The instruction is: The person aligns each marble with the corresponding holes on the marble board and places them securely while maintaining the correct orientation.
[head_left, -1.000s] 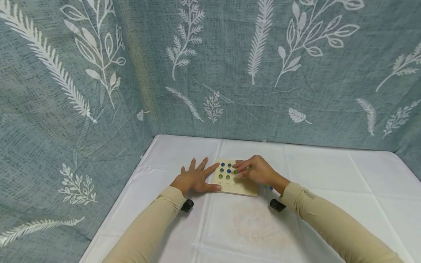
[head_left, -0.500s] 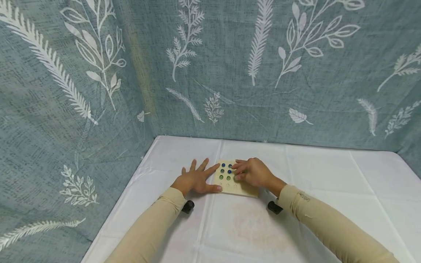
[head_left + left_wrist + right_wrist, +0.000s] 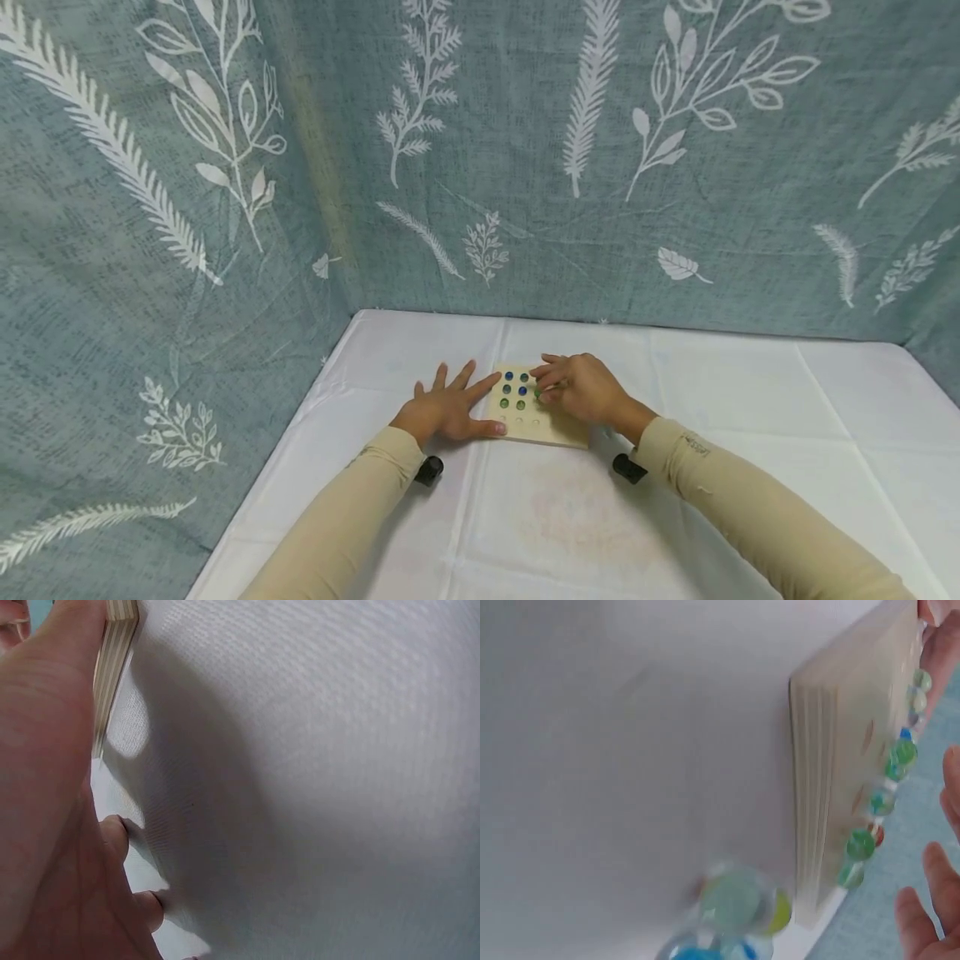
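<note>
On the white tablecloth [image 3: 720,392], item: wooden board [image 3: 551,428] under my flat, spread left hand [image 3: 447,408], my right hand [image 3: 581,389] pinching a marble over its holes; risk judged: a nudge scattering seated marbles [image 3: 514,391].

counter: covered with a creased white cloth [image 3: 712,400], faintly stained near the front
backdrop: grey-blue woven fabric [image 3: 525,125] printed with white leaves and ferns, hung behind and to the left
</note>
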`<state>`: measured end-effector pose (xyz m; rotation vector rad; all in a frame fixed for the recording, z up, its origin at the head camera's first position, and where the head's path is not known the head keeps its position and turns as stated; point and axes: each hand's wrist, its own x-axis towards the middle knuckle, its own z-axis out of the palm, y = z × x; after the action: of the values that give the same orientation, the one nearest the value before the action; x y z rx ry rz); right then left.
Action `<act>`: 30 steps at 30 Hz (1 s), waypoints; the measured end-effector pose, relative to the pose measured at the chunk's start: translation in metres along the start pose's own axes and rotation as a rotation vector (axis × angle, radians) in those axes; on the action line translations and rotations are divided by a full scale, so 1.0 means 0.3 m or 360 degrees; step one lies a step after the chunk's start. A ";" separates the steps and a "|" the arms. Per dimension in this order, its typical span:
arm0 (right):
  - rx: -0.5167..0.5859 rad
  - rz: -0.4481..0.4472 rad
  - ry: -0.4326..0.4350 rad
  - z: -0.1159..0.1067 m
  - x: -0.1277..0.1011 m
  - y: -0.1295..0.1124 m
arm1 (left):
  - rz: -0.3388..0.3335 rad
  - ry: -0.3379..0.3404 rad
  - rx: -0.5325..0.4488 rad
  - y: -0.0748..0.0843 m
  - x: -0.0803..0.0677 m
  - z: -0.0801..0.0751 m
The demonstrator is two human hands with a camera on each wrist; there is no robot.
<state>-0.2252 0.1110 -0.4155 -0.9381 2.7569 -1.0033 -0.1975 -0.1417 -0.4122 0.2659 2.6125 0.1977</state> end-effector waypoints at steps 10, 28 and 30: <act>-0.0099 -0.0026 -0.0048 0.001 -0.006 0.030 | -0.0017 0.0019 -0.0002 -0.003 0.001 0.001; -0.0280 -0.0162 -0.0104 0.049 -0.010 0.007 | -0.0001 0.0027 0.0001 -0.003 0.011 0.017; -0.0294 -0.0188 -0.0111 0.052 -0.009 0.008 | 0.0005 0.0034 -0.0002 -0.003 0.010 0.019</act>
<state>-0.2202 0.1052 -0.4296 -1.1497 2.8005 -0.7228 -0.1974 -0.1413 -0.4187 0.2684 2.6332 0.2044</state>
